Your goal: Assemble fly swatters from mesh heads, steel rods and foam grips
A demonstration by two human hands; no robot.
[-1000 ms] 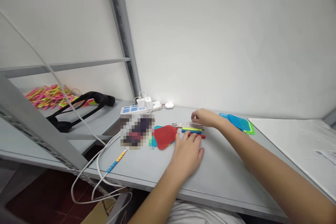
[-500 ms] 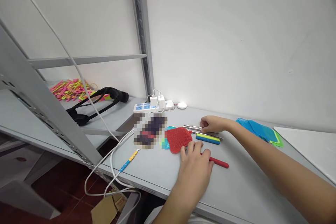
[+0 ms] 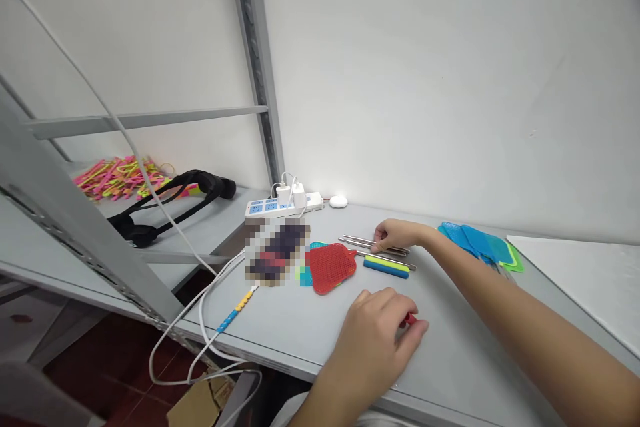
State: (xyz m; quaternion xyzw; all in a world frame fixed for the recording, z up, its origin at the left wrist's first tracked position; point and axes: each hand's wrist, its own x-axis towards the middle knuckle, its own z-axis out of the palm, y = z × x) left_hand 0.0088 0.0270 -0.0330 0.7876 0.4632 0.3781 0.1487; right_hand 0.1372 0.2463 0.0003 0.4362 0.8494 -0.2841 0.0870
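Note:
My left hand [image 3: 377,327] is closed around a red handle [image 3: 411,318], of which only the end shows between thumb and fingers. Beyond it lies a red fly swatter head [image 3: 330,268], resting over a light blue one [image 3: 305,276]. My right hand [image 3: 395,235] reaches across and pinches at thin metal rods [image 3: 356,241] lying side by side; how many it grips is hidden. Just in front of those rods are a yellow handle [image 3: 387,261] and a blue handle [image 3: 385,268], side by side.
Blue and green swatter heads [image 3: 480,243] lie by the wall, partly behind my right forearm. A white power strip [image 3: 285,204], a pixelated phone-like object [image 3: 280,250] and loose white cables [image 3: 203,307] are left. A black headset-like frame [image 3: 200,193] sits on the neighbouring shelf.
My left hand has drawn the red handle nearer and away from the red swatter head, closing round it. My right hand stays at the metal rods. The view has shifted slightly.

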